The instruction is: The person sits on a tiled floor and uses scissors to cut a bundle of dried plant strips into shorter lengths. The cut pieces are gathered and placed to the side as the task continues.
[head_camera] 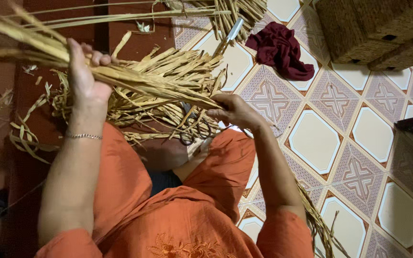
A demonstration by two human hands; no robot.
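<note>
Patterned tile floor (359,143), scissors (194,134) lying below. Left hand (84,81) fingers clamp dried straw bundle (158,83) raised over lap; right hand (235,112) fingers pinch strand ends. Risk, judged: loose grip lets strands slip, scatter; stiff edges may cut skin.

Soft, warm indoor light is cast evenly, brightest on the tiled floor (359,119) at the right. The left of the frame is left dim and reddish. Slight blur is seen in the upper left.
</note>
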